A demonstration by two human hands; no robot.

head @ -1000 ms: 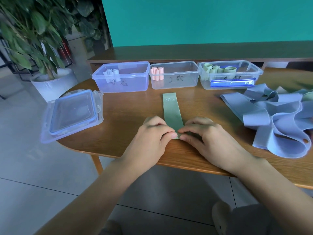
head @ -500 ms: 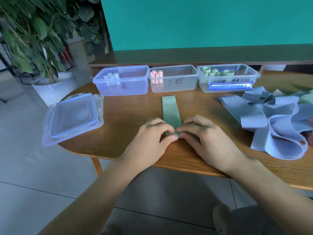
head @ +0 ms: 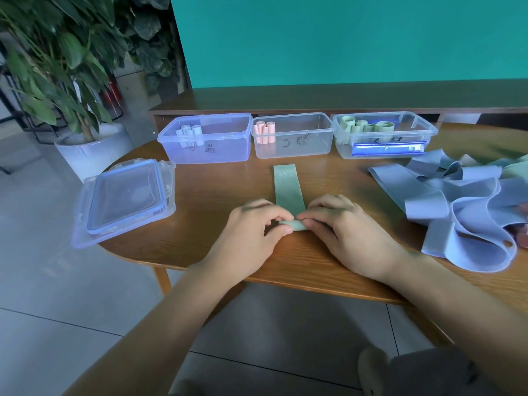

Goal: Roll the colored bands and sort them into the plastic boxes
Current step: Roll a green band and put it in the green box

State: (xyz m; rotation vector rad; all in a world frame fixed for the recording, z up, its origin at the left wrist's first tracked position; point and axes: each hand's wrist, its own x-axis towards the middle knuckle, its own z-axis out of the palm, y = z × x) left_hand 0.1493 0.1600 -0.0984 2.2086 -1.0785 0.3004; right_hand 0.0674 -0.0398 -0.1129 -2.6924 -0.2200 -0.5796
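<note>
Green band [head: 288,190], a flat matte rubbery strip printed "30", is lying near the table's [head: 200,238] front edge, its near end curled into a small roll. Left hand [head: 251,238] and right hand [head: 343,235] are meeting at that roll, each grip clamped on it with curled fingers and thumb, wrists resting toward the front edge. Along the back edge, three clear plastic boxes are sitting: the left box [head: 205,150] is holding pale blue rolls, the middle box [head: 294,144] pink rolls, the right box [head: 385,144] green rolls. Loose blue bands [head: 457,212] are heaping at the right edge; stacked lids [head: 123,198] are overhanging the left edge.
</note>
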